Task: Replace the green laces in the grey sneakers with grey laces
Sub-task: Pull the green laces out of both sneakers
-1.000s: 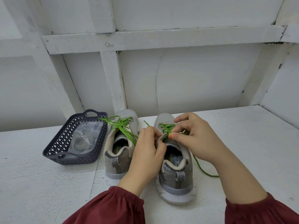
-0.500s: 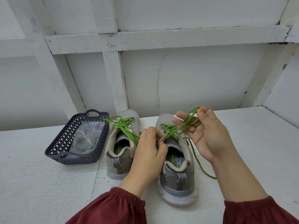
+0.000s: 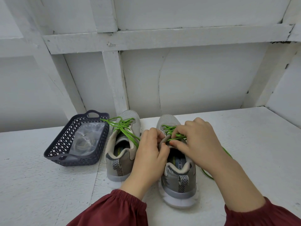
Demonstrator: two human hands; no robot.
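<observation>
White boards make the wall at the back, and a white painted table [image 3: 244, 128] holds everything. Two grey sneakers sit side by side on it, heels toward the person and toes toward the wall, so each shoe's long way runs straight out from the body.

Both hands are on the right sneaker [image 3: 179, 173]. The left hand [image 3: 149, 154] is curled closed, pinching the top of the shoe's tongue to keep it steady. The right hand [image 3: 197, 142] lies over the crossed green lace [image 3: 167, 128], with its thumb and fingers bent as if pinching a strand; I cannot tell just which strand it has. The lace is right under the fingertips, a bit farther out than the hands. One loose end [image 3: 206, 172] trails off on the table to the right of the shoe.

So the right hand looks best placed to pull the lace out, hole by hole, drawing it up and toward the body or out to the right side, while the left hand holds the shoe down.

The left sneaker [image 3: 122, 144] is just beside the left hand, with its green laces [image 3: 122, 124] in a tied bunch, not undone yet.

A dark basket [image 3: 57, 154] sits left of the shoes. A clear bag [image 3: 86, 139] lies inside it, and it seems to hold pale laces, likely the grey ones. That is nearer the left hand.
</observation>
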